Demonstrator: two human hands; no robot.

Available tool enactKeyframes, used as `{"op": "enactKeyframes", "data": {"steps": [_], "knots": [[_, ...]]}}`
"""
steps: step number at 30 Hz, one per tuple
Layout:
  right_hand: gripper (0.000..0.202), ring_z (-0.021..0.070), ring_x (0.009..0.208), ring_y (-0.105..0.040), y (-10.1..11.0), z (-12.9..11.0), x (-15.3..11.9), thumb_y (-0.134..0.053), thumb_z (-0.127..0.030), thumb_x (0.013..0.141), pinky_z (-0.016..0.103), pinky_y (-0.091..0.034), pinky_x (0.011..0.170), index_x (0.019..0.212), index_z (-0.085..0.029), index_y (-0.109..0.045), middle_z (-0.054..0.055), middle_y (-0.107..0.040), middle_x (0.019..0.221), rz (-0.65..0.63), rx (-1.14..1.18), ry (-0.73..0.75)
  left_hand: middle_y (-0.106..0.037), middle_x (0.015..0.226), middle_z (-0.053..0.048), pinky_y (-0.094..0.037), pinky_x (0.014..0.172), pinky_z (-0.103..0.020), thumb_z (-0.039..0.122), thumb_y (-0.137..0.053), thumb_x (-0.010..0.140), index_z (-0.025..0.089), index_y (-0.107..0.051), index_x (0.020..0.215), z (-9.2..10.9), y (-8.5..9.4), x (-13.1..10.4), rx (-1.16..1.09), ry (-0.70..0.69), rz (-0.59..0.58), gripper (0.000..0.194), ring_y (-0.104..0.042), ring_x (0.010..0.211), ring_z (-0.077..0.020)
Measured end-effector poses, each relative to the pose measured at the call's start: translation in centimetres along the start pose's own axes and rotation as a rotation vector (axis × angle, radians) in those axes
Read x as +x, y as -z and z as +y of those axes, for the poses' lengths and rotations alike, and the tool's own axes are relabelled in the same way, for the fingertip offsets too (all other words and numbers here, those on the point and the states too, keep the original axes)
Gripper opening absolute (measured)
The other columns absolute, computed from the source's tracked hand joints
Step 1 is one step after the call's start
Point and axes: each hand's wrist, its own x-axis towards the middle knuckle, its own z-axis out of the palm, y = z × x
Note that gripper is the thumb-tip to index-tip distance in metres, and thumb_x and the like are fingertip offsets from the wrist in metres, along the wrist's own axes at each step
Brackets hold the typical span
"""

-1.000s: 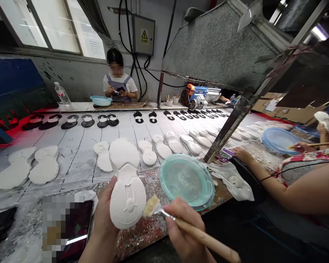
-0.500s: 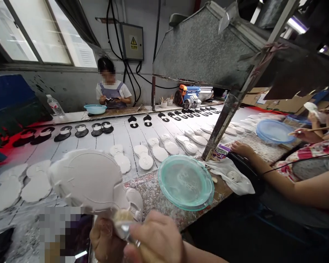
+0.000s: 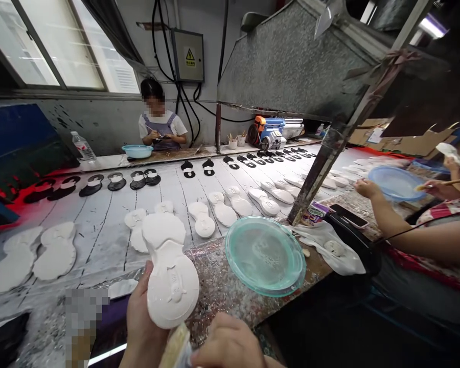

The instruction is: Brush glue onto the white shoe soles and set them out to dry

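Note:
My left hand [image 3: 140,314] holds up a white figure-eight-shaped casting [image 3: 172,271] with raised detail on its rounded lower part. The fingers are wrapped round its left side and back. At the bottom of the view, my right hand [image 3: 230,340] grips a brush [image 3: 175,343]. Its pale bristles are close below the casting's lower edge; whether they touch it I cannot tell. Right of the casting, on the speckled table edge [image 3: 230,291], stands a round teal basin [image 3: 266,250] with cloudy liquid. Similar white castings [image 3: 202,220] lie on the pale belt behind.
Black-painted castings [image 3: 116,181] line the belt's far side. A slanted metal post [image 3: 318,174] rises beyond the basin. At right, a co-worker's arm [image 3: 410,230] rests near a phone [image 3: 348,215] and a blue basin [image 3: 396,184]. Another person [image 3: 163,125] sits across the belt.
The casting has been turned from a broad, near-level pose to upright, its raised detail facing me. My right hand and brush have moved lower. The co-worker's hand at right has lifted off the phone.

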Motion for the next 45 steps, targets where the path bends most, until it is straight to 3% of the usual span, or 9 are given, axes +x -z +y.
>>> {"op": "enactKeyframes", "data": {"steps": [6, 12, 17, 23, 28, 32, 37, 42, 45], "knots": [[0.019, 0.0092, 0.056, -0.051, 2.8, -0.1, 0.1, -0.051, -0.010, 0.072, 0.020, -0.044, 0.053, 0.087, -0.018, -0.059, 0.000, -0.057, 0.062, -0.050, -0.027, -0.319, -0.076, 0.083, -0.012, -0.060, 0.077, -0.035, 0.034, -0.051, 0.090, 0.012, -0.069, 0.118, 0.8, 0.9, 0.7, 0.024, 0.175, -0.090, 0.039, -0.073, 0.085, -0.0274], [0.023, 0.0081, 0.063, -0.055, 5.2, 0.3, -0.5, -0.056, -0.010, 0.078, 0.019, -0.046, 0.061, 0.097, -0.018, -0.066, -0.001, -0.059, 0.068, -0.098, 0.112, -0.448, -0.075, 0.079, -0.014, -0.060, 0.070, -0.036, 0.039, -0.059, 0.085, 0.012, -0.070, 0.117, 0.7, 0.8, 0.5, 0.078, 0.331, -0.125, 0.043, -0.073, 0.081, -0.0298], [0.012, 0.0076, 0.064, -0.054, 5.9, 1.0, -0.7, -0.057, -0.014, 0.080, 0.019, -0.043, 0.061, 0.084, -0.017, -0.068, 0.000, -0.058, 0.069, -0.094, 0.092, -0.626, -0.074, 0.077, -0.011, -0.059, 0.066, -0.031, 0.029, -0.062, 0.086, 0.013, -0.070, 0.116, 0.6, 0.7, -0.1, 0.140, 0.244, -0.147, 0.035, -0.072, 0.071, -0.0242], [0.014, 0.0082, 0.064, -0.055, 6.6, 1.0, -0.3, -0.057, -0.013, 0.081, 0.019, -0.045, 0.061, 0.089, -0.016, -0.069, 0.001, -0.061, 0.069, -0.100, 0.084, -0.584, -0.071, 0.068, -0.007, -0.055, 0.057, -0.025, 0.027, -0.074, 0.076, 0.012, -0.073, 0.089, -0.2, 0.3, -0.9, 0.185, 0.182, -0.137, 0.020, -0.065, 0.054, -0.0173], [0.015, 0.0081, 0.067, -0.054, 7.0, 1.7, 0.1, -0.056, -0.013, 0.082, 0.019, -0.045, 0.064, 0.090, -0.018, -0.068, -0.001, -0.058, 0.069, -0.044, 0.065, -0.587, -0.067, 0.062, -0.004, -0.050, 0.047, -0.024, 0.027, -0.091, 0.052, 0.014, -0.072, 0.078, -0.4, 0.5, -1.3, 0.289, 0.066, -0.221, 0.035, -0.058, 0.048, -0.0154], [0.013, 0.0089, 0.067, -0.057, 7.4, 2.0, 0.3, -0.059, -0.017, 0.083, 0.020, -0.047, 0.064, 0.090, -0.017, -0.070, 0.001, -0.062, 0.071, -0.078, 0.070, -0.638, -0.070, 0.068, -0.005, -0.053, 0.051, -0.025, 0.031, -0.089, 0.055, 0.015, -0.073, 0.081, -0.3, 1.0, -1.3, 0.356, 0.069, -0.245, 0.035, -0.062, 0.055, -0.0173], [0.012, 0.0071, 0.063, -0.058, 7.2, 1.2, 0.8, -0.056, -0.016, 0.087, 0.017, -0.049, 0.060, 0.091, -0.019, -0.068, -0.001, -0.063, 0.074, 0.038, 0.004, -0.675, -0.072, 0.077, -0.007, -0.051, 0.054, -0.019, 0.032, -0.089, 0.056, 0.011, -0.075, 0.080, -0.9, 0.9, -1.1, 0.408, -0.012, -0.280, 0.034, -0.059, 0.056, -0.0115], [0.015, 0.0070, 0.064, -0.056, 5.7, -0.2, 2.5, -0.056, -0.009, 0.085, 0.019, -0.049, 0.064, 0.094, -0.017, -0.066, -0.001, -0.063, 0.071, -0.067, -0.059, -0.454, -0.072, 0.078, -0.008, -0.053, 0.058, -0.025, 0.036, -0.089, 0.054, 0.012, -0.078, 0.085, -1.0, 0.3, -1.8, 0.480, -0.070, -0.311, 0.041, -0.065, 0.067, -0.0204], [0.014, 0.0066, 0.062, -0.053, 5.0, -0.5, 3.2, -0.053, -0.008, 0.084, 0.018, -0.046, 0.061, 0.088, -0.016, -0.065, -0.001, -0.060, 0.067, -0.032, -0.115, -0.419, -0.072, 0.079, -0.007, -0.056, 0.068, -0.027, 0.031, -0.091, 0.048, 0.014, -0.078, 0.080, -1.0, 0.3, -1.8, 0.524, -0.141, -0.271, 0.039, -0.068, 0.083, -0.0261]]}}
